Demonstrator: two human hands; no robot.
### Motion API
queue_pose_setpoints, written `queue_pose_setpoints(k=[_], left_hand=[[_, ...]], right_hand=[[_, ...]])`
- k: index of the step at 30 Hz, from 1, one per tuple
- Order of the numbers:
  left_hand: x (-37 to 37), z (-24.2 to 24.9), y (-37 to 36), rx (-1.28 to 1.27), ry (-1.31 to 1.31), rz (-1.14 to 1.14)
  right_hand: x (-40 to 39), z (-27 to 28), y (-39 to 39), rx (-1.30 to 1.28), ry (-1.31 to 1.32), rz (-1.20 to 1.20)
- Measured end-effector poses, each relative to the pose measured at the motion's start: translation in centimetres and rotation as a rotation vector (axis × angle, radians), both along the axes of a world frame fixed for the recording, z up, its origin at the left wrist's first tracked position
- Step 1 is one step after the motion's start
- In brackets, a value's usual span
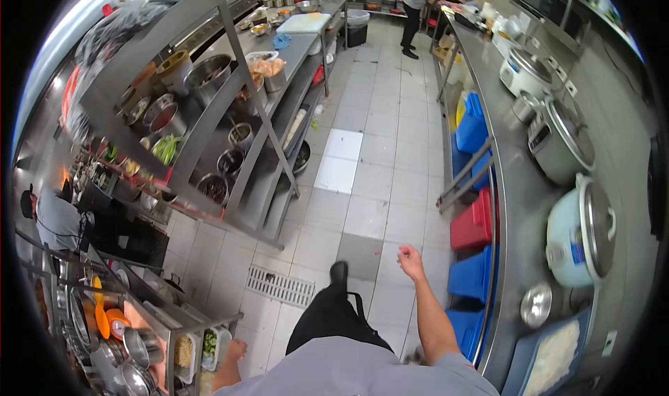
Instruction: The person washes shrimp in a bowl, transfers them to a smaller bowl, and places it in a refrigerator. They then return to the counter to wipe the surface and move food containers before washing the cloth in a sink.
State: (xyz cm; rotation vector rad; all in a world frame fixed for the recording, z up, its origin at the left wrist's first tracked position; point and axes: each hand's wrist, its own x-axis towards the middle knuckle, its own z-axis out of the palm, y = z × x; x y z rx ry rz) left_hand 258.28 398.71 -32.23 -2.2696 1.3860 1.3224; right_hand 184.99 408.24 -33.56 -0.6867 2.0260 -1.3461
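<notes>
My right hand [410,261] hangs over the tiled floor, its fingers loosely curled, and I make out nothing in it. My left hand [237,350] is low at the left, beside the corner of a metal shelf unit [221,321]; its fingers look curled in and what they hold, if anything, is hidden. One black shoe [339,272] shows in front of me on the tiles. Near the left hand, a container of chopped green vegetables [210,343] stands on the shelf. Blue bins [468,276] and a red bin [471,220] are to the right of my right hand.
A long steel counter [512,208] with rice cookers [582,232] runs along the right. Steel shelving [261,208] with pots stands left of the tiled aisle [369,159]. A floor drain [280,286] lies ahead. People are at the far end [416,9] and at left [56,218].
</notes>
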Motion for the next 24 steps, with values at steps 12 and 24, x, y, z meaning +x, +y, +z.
queue_pose_setpoints(k=[12,24], left_hand=[[-49.1,-10.5,-35.9,-0.222,0.122,-1.089],[-91.7,3.6,-64.9,-0.458,0.408,-0.731]], right_hand=[[-19.4,-10.0,-7.0,0.612,-0.136,0.104],[-40.4,-19.1,-9.8,0.798,0.463,1.04]])
